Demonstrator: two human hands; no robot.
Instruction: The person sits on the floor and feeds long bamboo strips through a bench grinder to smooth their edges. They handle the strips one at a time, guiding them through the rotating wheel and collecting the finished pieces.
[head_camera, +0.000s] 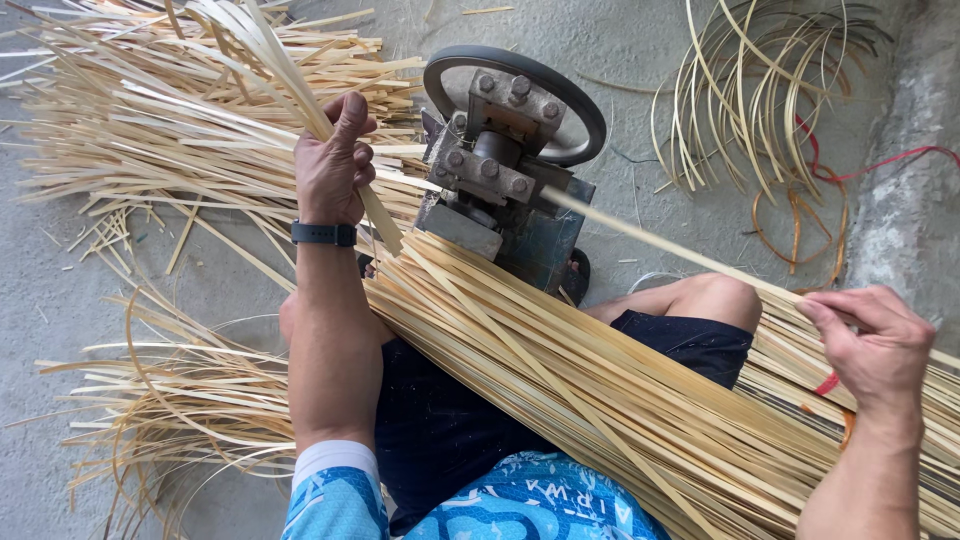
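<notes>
1. Pale yellow bamboo is all I see: my left hand (333, 165) is closed around a flat thin bamboo strip (272, 70) that rises up and left from the fist.
2. My right hand (872, 340) pinches a long narrow bamboo strip (660, 243), which runs slantwise into the grey metal splitting machine with a black wheel (505, 150).
3. A thick bundle of long bamboo strips (590, 390) lies across my lap, below the machine.
4. Loose cut strips (150, 140) cover the concrete floor (640, 60) on the left.
</notes>
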